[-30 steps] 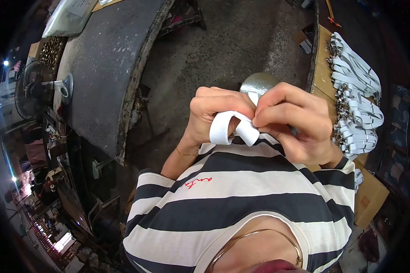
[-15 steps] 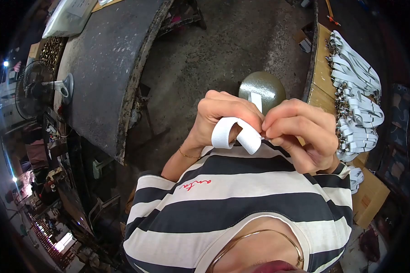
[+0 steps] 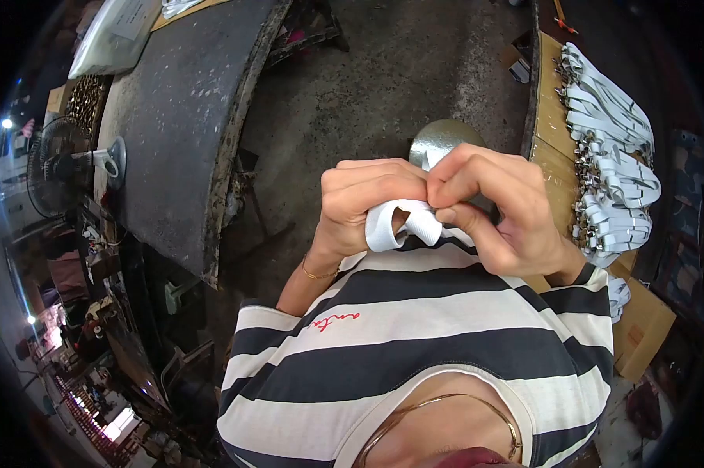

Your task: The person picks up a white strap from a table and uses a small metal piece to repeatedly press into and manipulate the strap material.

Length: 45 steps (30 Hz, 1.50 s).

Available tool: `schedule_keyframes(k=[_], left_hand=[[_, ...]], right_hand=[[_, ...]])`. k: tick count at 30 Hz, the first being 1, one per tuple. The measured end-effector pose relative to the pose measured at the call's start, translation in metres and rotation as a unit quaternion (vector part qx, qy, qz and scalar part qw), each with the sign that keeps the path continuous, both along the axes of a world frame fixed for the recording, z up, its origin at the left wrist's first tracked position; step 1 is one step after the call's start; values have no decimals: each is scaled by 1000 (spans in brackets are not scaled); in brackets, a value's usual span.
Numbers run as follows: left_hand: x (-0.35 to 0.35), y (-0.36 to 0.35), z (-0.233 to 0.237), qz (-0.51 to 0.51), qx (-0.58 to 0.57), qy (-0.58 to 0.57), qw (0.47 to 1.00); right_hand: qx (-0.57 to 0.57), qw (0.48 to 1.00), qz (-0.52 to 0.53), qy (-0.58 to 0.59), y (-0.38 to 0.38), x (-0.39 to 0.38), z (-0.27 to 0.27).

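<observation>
In the head view, the left hand [image 3: 368,199] is closed on a white webbing strap [image 3: 382,226], its loop hanging in the middle of the frame. The right hand [image 3: 508,207] pinches the strap beside the left fingers; whether a small fitting sits there too is hidden. Compared with a moment ago, the right hand now covers more of the round disc [image 3: 432,139] beyond, and the loop sits slightly higher; both suggest close work at the fold. At right, clipped straps [image 3: 606,109] lie on cardboard [image 3: 549,129].
</observation>
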<state>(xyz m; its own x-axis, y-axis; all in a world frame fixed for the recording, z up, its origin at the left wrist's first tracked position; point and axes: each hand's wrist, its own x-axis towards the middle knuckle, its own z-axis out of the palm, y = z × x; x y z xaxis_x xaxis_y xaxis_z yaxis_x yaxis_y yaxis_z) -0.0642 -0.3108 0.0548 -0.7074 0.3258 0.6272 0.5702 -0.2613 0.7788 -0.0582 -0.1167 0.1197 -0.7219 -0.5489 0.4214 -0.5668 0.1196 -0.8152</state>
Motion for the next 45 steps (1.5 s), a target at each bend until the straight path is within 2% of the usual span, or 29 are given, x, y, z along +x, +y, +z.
schedule_keyframes(k=[1,3,4,5,8,10,13,15,17,19,25,27,29,31,33,39,41,45], left_hand=[[1,0,0,30,-10,14,999],[2,3,1,35,-10,12,999],[2,4,0,28,27,-3,999],[2,4,0,22,63,-17,998],[2,2,-1,12,75,-30,997],[1,0,-1,6,69,-31,997],[1,0,1,1,53,-29,998],[0,0,4,3,40,-25,999],[0,-1,8,37,-28,36,998],[1,2,8,58,-43,60,996],[4,4,7,176,-125,138,967],[5,6,7,191,-102,125,968],[4,8,8,205,-77,112,969],[4,9,9,194,-38,97,975],[3,9,8,195,-33,96,975],[6,7,4,158,-13,63,985],[4,7,7,148,-52,91,984],[4,5,14,150,-93,109,978]], right_hand=[[1,1000,-3,0,1,0,-1],[-58,986,2,-158,0,1,-3],[-77,984,3,-163,0,0,-4],[-77,984,5,-162,0,-1,-4],[-88,987,8,-137,0,-2,0],[-27,999,18,-11,1,-3,5],[7,999,13,36,1,1,9],[5,1000,-15,26,-1,4,7],[14,999,-22,48,-1,4,5],[5,999,-14,30,0,-1,1],[-14,1000,-28,4,-2,-7,-8],[-65,992,-35,-99,-5,-6,-8],[-92,986,-18,-136,-3,-8,-8],[-151,963,-13,-225,-1,-7,-6],[-165,965,-5,-206,1,-8,-8],[-94,991,-10,-98,3,-4,-4],[-48,998,-26,22,4,-6,-2],[-43,999,-5,9,7,-11,5]])
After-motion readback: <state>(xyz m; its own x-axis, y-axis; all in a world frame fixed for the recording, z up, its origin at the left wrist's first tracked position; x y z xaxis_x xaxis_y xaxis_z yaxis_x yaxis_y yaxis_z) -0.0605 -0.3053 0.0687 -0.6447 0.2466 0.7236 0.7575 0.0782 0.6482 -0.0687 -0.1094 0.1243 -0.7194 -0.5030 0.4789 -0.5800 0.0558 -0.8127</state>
